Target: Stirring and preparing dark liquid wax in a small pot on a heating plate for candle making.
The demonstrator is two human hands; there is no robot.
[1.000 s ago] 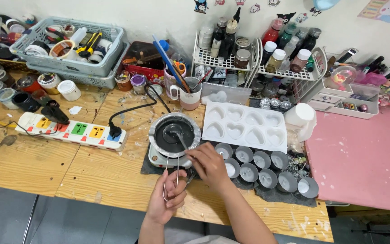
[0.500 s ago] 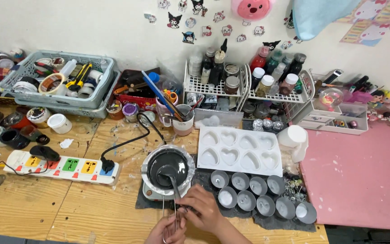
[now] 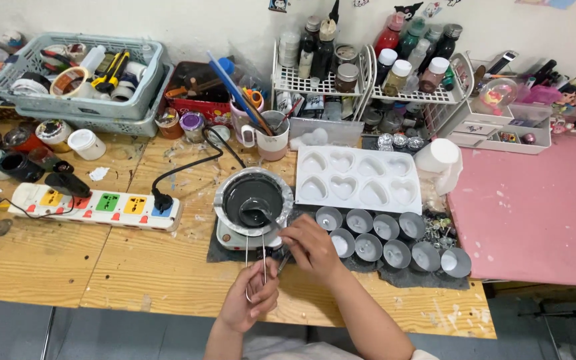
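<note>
A cluttered wooden tabletop (image 3: 68, 260) runs along a white wall, with a pink mat on its right part. Near the front edge, the left hand (image 3: 251, 300) is clenched on the looped wire handle (image 3: 256, 257) of a small melting pot (image 3: 255, 199) (dark liquid inside) sitting on a little heater. The right hand (image 3: 308, 245), just beside it, pinches a spoon (image 3: 261, 215) dipped in the pot. Small metal cups (image 3: 395, 243) stand right of that grip.
</note>
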